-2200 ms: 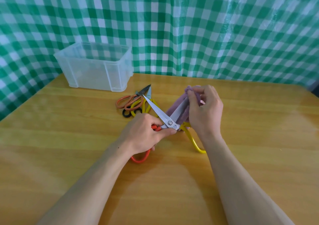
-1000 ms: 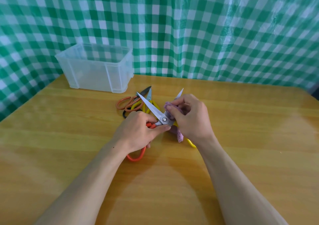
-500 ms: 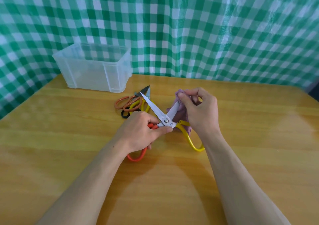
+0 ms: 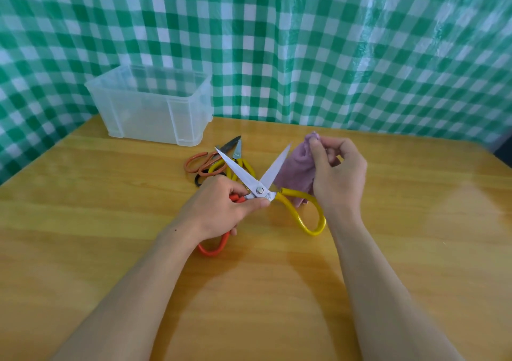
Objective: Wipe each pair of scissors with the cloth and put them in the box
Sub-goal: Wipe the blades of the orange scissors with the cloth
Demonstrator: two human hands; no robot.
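Note:
My left hand [image 4: 219, 208] grips a pair of scissors [image 4: 259, 184] near the pivot, on its red handle; the other handle is yellow and loops toward me. The two blades are spread wide in a V. My right hand [image 4: 336, 177] pinches a purple cloth [image 4: 293, 172] just right of the right blade, apart from its tip. Behind the left hand lies a pile of other scissors [image 4: 219, 162] with orange, yellow and black handles. A clear plastic box [image 4: 151, 105] stands at the back left of the table; it looks empty.
The wooden table [image 4: 110, 236] stretches bare to the left, right and toward me. A green and white checked sheet [image 4: 332, 41] hangs behind and round the left side of the table.
My right hand slid the cloth up along the right blade from the pivot and has come off its tip. The left hand kept the open scissors in place.

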